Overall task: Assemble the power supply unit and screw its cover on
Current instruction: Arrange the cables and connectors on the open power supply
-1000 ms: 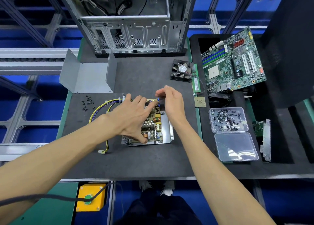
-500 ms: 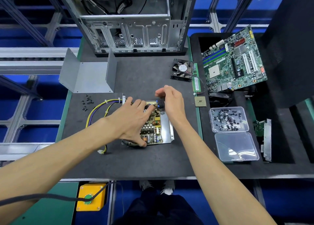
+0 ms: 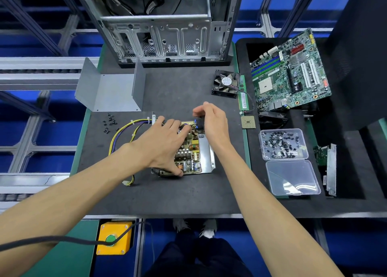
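The open power supply unit (image 3: 189,151) sat in the middle of the dark work mat (image 3: 178,193), its circuit board bare in a metal tray. The left hand (image 3: 161,144) lay spread flat over the board, fingers open and thumb hooked at the near edge. The right hand (image 3: 211,119) hovered at the far corner, fingers curled down around a small dark part; whether it truly gripped it I could not tell. A bundle of yellow wires (image 3: 123,134) looped off to the left. Beyond it, the bent grey cover (image 3: 111,92) stood apart, with loose black screws (image 3: 110,123) scattered near it. To the right, a clear plastic box (image 3: 282,144) held a heap of small dark screws; its hinged lid (image 3: 293,178) lay open and held nothing. A fan (image 3: 226,83), a motherboard (image 3: 291,73) and a computer case (image 3: 165,34) ringed the far side.
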